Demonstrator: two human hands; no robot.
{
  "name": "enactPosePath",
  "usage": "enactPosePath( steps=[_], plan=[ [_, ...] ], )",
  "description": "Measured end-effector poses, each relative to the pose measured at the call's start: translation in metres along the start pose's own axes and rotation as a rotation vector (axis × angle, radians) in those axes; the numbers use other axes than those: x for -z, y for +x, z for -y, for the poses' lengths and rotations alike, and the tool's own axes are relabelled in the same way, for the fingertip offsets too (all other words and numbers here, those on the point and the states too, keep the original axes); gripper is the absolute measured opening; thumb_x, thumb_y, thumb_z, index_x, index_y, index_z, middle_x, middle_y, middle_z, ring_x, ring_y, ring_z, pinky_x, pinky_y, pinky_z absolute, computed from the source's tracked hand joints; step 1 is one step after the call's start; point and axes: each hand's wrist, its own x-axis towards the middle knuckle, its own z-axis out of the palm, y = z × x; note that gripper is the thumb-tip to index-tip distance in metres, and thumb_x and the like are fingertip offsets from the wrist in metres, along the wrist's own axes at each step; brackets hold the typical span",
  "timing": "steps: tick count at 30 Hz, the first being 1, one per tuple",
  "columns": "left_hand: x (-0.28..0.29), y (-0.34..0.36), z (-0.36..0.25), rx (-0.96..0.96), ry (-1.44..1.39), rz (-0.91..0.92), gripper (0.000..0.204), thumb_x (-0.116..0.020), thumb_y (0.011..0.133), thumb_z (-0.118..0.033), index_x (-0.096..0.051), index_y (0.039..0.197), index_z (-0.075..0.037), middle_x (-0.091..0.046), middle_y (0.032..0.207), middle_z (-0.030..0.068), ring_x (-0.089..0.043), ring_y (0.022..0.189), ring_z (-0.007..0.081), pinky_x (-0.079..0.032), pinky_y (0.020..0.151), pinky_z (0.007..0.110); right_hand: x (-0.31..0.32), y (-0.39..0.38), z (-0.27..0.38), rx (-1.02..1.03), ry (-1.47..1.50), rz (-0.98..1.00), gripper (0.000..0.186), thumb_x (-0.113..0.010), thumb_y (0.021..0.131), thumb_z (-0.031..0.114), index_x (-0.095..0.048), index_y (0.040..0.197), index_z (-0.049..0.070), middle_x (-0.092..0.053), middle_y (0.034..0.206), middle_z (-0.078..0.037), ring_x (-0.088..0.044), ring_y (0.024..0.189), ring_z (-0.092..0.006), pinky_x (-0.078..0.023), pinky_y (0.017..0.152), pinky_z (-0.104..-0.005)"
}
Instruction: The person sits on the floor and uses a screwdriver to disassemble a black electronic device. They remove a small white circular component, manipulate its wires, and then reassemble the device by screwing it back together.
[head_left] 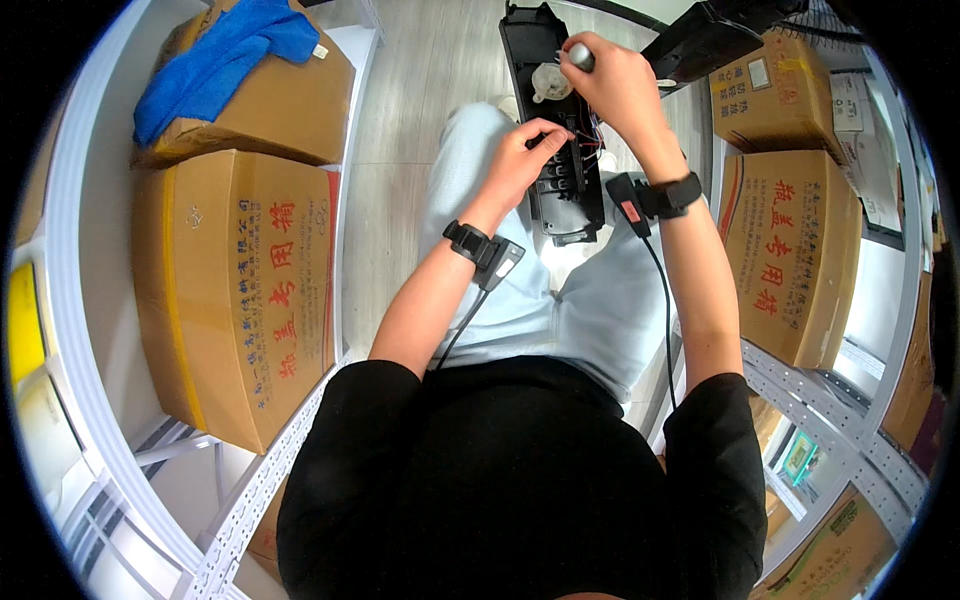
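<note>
A long black plastic housing (572,213), open on top, lies lengthwise between my knees, with thin wires along its right side. Inside its upper half sits a round translucent whitish part (551,82). My right hand (612,82) is closed around a tool with a rounded grey handle (580,57), held above that part; the tool's tip is hidden. Over the left side of the housing my left hand (527,160) is closed, thumb and forefinger pressed together near its middle. Whatever those fingers hold, if anything, is hidden.
Shelving on the left carries large cardboard boxes (205,300) and a blue cloth (215,65). More cardboard boxes (780,255) stand on the right shelves. A black angular object (705,45) juts in beyond my right hand. Cables hang from both wrist straps.
</note>
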Motion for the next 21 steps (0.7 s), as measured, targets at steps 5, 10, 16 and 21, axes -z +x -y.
enactPosePath(
  steps=[5, 10, 16, 21],
  plan=[
    [0.001, -0.003, -0.001, -0.057, 0.060, 0.001, 0.016, -0.063, 0.098, -0.017, -0.069, 0.101, -0.002, -0.066, 0.098, 0.0001, -0.056, 0.093, 0.0071, -0.045, 0.085, 0.025, -0.003, 0.018, -0.003, -0.062, -0.013, 0.022, 0.027, -0.067, 0.084, 0.029, -0.070, 0.107, 0.015, -0.070, 0.079, -0.017, -0.068, 0.076, -0.0372, -0.056, 0.070, -0.0440],
    [0.002, -0.005, -0.006, -0.061, 0.033, 0.010, 0.016, -0.064, 0.097, -0.017, -0.070, 0.104, -0.003, -0.066, 0.102, 0.0004, -0.055, 0.096, 0.0074, -0.045, 0.087, 0.025, 0.034, -0.007, 0.001, -0.259, 0.219, -0.032, 0.023, -0.069, 0.083, 0.026, -0.071, 0.102, 0.013, -0.070, 0.072, -0.013, -0.071, 0.068, -0.0296, -0.055, 0.066, -0.0366],
    [0.000, 0.000, -0.002, -0.163, 0.041, -0.028, 0.020, -0.065, 0.096, -0.017, -0.068, 0.111, -0.005, -0.064, 0.112, 0.0011, -0.057, 0.102, 0.0093, -0.045, 0.091, 0.026, 0.029, -0.053, -0.016, -0.435, 0.301, 0.113, 0.023, -0.071, 0.085, 0.029, -0.071, 0.098, 0.010, -0.068, 0.067, -0.010, -0.069, 0.063, -0.0186, -0.052, 0.062, -0.0315],
    [0.002, 0.007, 0.008, -0.209, -0.106, -0.020, 0.092, -0.068, 0.087, 0.003, -0.015, 0.159, -0.018, -0.047, 0.144, 0.0109, -0.053, 0.124, 0.0174, -0.046, 0.103, 0.033, 0.008, -0.071, -0.018, -0.585, 0.494, 0.364, 0.048, -0.077, 0.083, 0.040, -0.065, 0.113, 0.004, -0.066, 0.064, -0.008, -0.064, 0.052, -0.0130, -0.049, 0.051, -0.0278]
  ],
)
